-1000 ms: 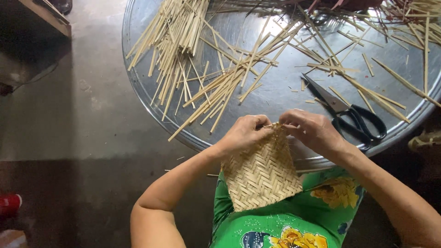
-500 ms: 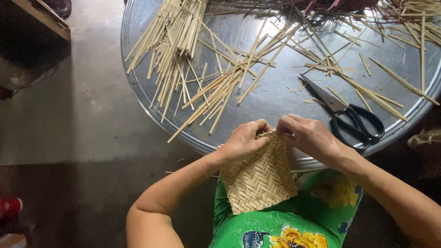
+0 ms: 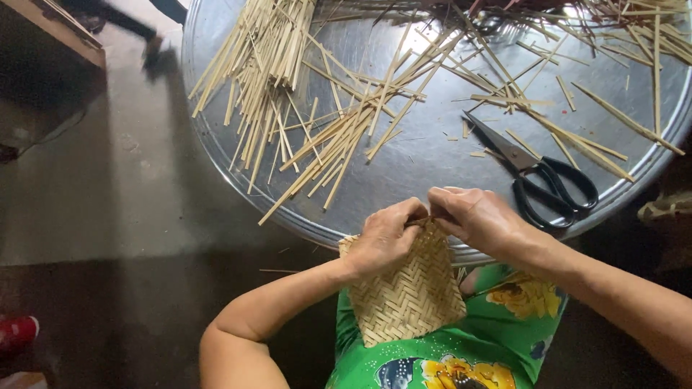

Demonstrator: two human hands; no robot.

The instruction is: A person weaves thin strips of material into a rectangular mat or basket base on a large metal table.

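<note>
Head view, single camera. I see both hands closed on the top edge of a woven bamboo mat (image 3: 407,292). My left hand (image 3: 386,238) clamps the mat's upper left part, fingers curled over the weave; my right hand (image 3: 479,216) pinches the top edge just beside it, fingertips narrow. The two hands nearly touch at the mat's upper rim. I cannot tell whether a loose strip is caught in the pinch; the fingers hide that spot.

The mat hangs down and toward my body from the hands, resting on my lap over the green flowered garment (image 3: 497,338). Its long axis runs from the hands back toward me, tilted slightly to the right. Both hands are equally near the working edge; the left covers more of the weave.

Beyond the hands: a round metal tray (image 3: 432,151), rim just past my knuckles. Black-handled scissors (image 3: 537,176) lie on the tray just beyond my right hand, blades pointing away and left. A heap of bamboo strips (image 3: 288,79) lies beyond my left hand, well apart.

Against the frame one second ago: hands sit lower relative to the tray rim, the same grip kept, mat turned a little. Scissors and strips unmoved.
</note>
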